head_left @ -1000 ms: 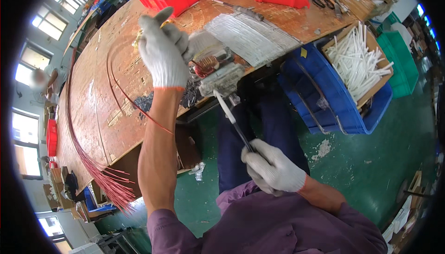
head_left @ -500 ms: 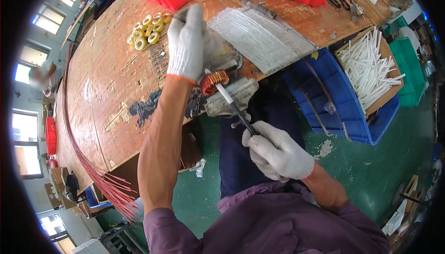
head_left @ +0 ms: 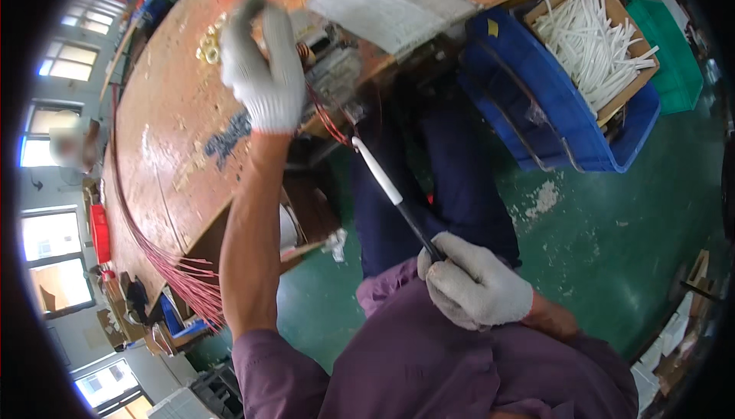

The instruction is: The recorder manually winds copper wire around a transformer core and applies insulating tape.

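Wooden workbench (head_left: 168, 136) sweeps across the upper left; blue bin (head_left: 551, 113) of white tubes upper right. Left hand (head_left: 260, 74), gloved, fingers curled over the copper coil assembly (head_left: 325, 55) at top centre. Right hand (head_left: 471, 285), lower centre, fist wrapped round a black-and-white rod (head_left: 390, 193) angling up toward the coil.

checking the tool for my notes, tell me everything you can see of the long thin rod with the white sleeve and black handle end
The long thin rod is slim and straight, white along its upper half, black below. It slants from the gloved right hand, which grips its black end, up-left toward the red wires by the metal part at the wooden bench edge. Whether its tip touches them cannot be told.
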Motion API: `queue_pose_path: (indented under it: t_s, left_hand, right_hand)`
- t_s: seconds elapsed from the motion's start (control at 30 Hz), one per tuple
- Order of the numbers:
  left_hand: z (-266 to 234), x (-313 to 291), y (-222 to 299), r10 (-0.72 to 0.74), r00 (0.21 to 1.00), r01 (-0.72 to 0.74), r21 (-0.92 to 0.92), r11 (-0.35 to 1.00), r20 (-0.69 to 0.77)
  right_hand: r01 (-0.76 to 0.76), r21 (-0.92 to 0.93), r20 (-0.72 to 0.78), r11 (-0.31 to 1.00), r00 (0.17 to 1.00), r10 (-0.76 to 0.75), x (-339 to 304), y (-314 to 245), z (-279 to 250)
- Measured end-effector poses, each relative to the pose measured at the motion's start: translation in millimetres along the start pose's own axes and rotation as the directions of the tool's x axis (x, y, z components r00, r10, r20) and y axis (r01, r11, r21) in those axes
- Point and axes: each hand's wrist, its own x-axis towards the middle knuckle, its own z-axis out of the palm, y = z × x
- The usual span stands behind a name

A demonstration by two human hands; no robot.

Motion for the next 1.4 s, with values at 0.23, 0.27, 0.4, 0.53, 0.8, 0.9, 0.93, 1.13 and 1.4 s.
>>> queue_pose_path:
  t_s: [0.23,0.27,0.4,0.53,0.8,0.9,0.93,1.13,1.4]
  left_hand:
    - [-41.7,1.0,34.5,0.065,0.905,0.097,-0.353,0.930,0.420]
    - [-42.1,9.2,32.9,-0.268,0.865,0.418,-0.316,0.852,0.423]
    - [-1.7,65.3,-8.2,-0.681,0.663,0.657,-0.679,0.327,0.313]
    - [28.1,71.8,-47.8,-0.791,0.521,0.724,-0.657,0.210,0.322]
    - [41.3,53.0,-71.5,-0.626,0.513,0.858,-0.367,0.359,0.588]
    - [30.9,38.0,-50.2,-0.600,0.608,0.791,-0.458,0.406,0.519]
    - [14.8,32.0,-41.9,-0.367,0.786,0.498,-0.158,0.853,0.497]
    - [16.9,16.8,-8.5,-0.427,0.838,0.415,0.112,0.903,0.339]
    - [-30.0,20.4,30.5,0.419,0.652,-0.137,-0.445,0.885,0.632]
  right_hand:
    - [-0.083,0.134,0.017,0.988,0.997,0.081,-9.8,2.3,-4.5]
    - [0.028,-0.072,0.008,0.997,1.000,-0.028,2.8,-5.3,-1.3]
    - [-0.082,0.089,0.434,0.993,0.900,0.035,95.6,-27.1,7.3]
    - [0.140,-0.150,-0.003,0.979,0.990,-0.142,152.2,-48.7,27.0]
    - [-0.002,-0.261,0.014,0.965,1.000,0.006,159.2,-87.3,12.3]
    - [-0.054,-0.060,-0.042,0.997,0.998,0.051,154.2,-80.7,7.0]
    - [-0.020,-0.088,0.005,0.996,1.000,0.020,151.7,-79.4,7.2]
    - [-0.170,-0.127,-0.091,0.977,0.983,0.160,74.0,-41.3,19.8]
    - [-0.368,0.418,0.136,0.831,0.929,0.343,7.7,-33.6,4.4]
